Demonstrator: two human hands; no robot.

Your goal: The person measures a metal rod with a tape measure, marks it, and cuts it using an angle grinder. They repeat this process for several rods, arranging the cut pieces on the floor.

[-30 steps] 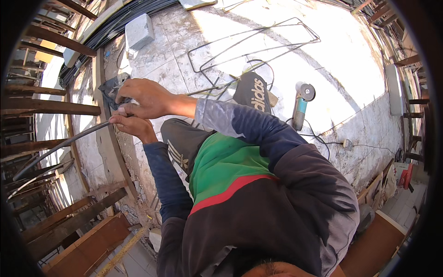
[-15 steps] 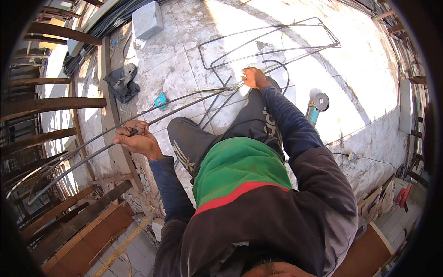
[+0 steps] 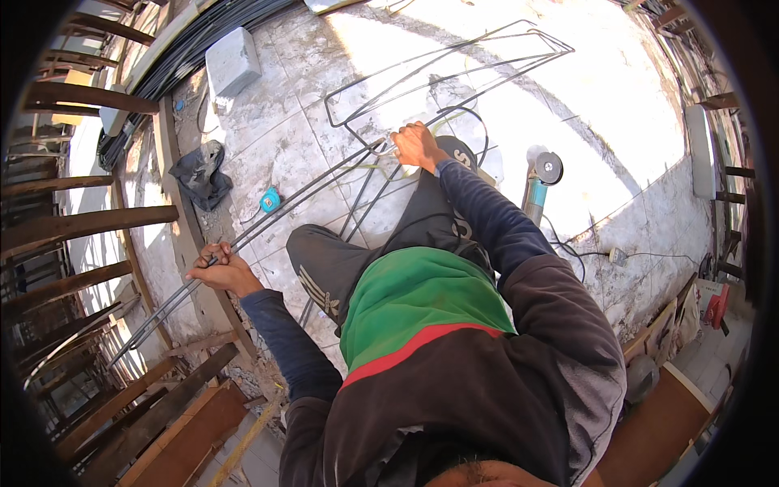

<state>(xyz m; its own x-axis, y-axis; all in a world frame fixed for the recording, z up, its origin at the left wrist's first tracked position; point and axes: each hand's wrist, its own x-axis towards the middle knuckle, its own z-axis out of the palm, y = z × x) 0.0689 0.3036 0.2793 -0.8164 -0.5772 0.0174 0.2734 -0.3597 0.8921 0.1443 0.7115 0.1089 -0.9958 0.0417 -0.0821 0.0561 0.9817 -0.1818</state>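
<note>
Two dark steel bars run side by side, slanting from the lower left up to the middle of the view. My left hand is closed round them well along their length, and their far ends reach out past it to the lower left. At their other end, my right hand is closed on the bars in front of my raised knee; its fingers partly hide what it grips. Beyond that hand, a bent steel rod frame lies on the tiled floor. More rods cross under the held bars, beside my legs.
A teal tape measure and a dark crumpled bag lie to the left. A white block sits near a bundle of long rods. At right stands an angle grinder with its cord. Wooden beams line the left side.
The two bars, spread apart before, now lie close together and parallel. My left hand has shifted toward the lower left, and my right hand now shows a firmer fist. The whole view has shifted slightly.
</note>
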